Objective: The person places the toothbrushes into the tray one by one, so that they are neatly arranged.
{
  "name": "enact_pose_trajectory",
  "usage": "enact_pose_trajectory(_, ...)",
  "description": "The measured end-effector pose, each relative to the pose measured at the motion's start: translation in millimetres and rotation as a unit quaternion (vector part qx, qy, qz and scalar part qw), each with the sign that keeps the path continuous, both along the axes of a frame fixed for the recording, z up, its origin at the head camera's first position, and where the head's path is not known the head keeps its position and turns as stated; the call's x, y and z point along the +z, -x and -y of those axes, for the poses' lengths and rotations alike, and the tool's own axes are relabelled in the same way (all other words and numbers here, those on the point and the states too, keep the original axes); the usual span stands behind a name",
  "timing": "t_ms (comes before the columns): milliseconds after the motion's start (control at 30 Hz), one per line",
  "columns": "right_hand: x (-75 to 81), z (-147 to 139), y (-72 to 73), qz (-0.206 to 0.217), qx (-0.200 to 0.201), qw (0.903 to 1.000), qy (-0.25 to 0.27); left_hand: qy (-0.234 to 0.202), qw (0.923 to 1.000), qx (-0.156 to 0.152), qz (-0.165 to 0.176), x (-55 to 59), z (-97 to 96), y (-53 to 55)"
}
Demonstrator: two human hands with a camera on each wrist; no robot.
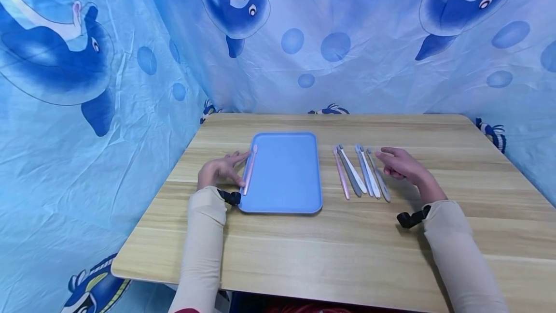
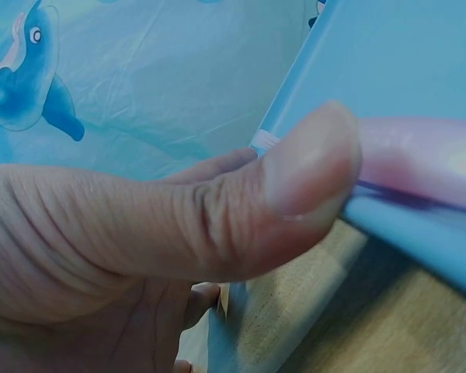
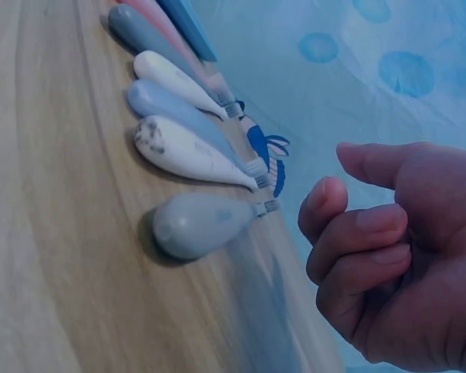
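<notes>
A pink toothbrush (image 1: pixel 250 170) lies along the left side of the blue tray (image 1: pixel 284 177). My left hand (image 1: pixel 223 168) is at that side, thumb by the handle's lower end and fingers stretched toward the brush head. Close up in the left wrist view, the thumb (image 2: pixel 311 171) touches the pink handle (image 2: pixel 419 155) beside the tray rim. Right of the tray, several toothbrushes lie in a loose row. The grey toothbrush (image 1: pixel 379 177) at its right end is nearest my right hand (image 1: pixel 401 164), which holds nothing, its fingers loosely bent above the table.
In the row are also a pink toothbrush (image 1: pixel 341 174), a dark grey one (image 1: pixel 350 173), a blue one (image 1: pixel 365 170) and white ones (image 1: pixel 354 170). The wooden table (image 1: pixel 269 250) is backed by a blue dolphin-print curtain (image 1: pixel 369 81).
</notes>
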State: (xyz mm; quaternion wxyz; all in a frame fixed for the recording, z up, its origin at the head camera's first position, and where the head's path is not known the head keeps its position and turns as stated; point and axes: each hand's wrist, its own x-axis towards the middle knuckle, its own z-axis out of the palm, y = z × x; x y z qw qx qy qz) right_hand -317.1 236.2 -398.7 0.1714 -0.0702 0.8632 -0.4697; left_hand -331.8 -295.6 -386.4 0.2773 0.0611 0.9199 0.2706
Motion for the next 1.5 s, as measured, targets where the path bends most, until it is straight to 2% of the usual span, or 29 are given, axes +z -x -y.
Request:
enact_pose_trajectory(500, -5.5, -12.0, 0.4, 0.024, 0.018, 0.9994, -0.019, 0.002, 1.0000, -0.002, 0.003, 0.4, -1.2, -0.4)
enact_pose_trajectory(667, -5.8, -12.7, 1.0, 0.041, 0.027, 0.9978, -0.046, -0.005, 0.9999, 0.005, 0.008, 0.4, -1.4, 0.1)
enact_pose_trajectory(833, -7.9, -13.8, 0.8, 0.056, 0.038, 0.9965, -0.048, -0.012, 0.9997, 0.013, 0.017, -0.7, -1.2, 1.3)
enact_pose_trajectory(1033, -8.4, -13.4, -2.3, 0.071, 0.058, 0.9947, -0.047, -0.002, 0.9999, 0.007, 0.010, 0.8, -0.9, 0.5)
enact_pose_trajectory(1267, -6.0, -12.1, -5.8, 0.070, 0.075, 0.9920, -0.073, -0.002, 0.9999, -0.014, -0.003, -0.8, 0.9, 1.5)
enact_pose_trajectory(1500, -5.5, -10.9, -5.9, 0.082, 0.073, 0.9908, -0.079, -0.007, 1.0000, -0.006, 0.001, -0.7, 0.3, 1.2)
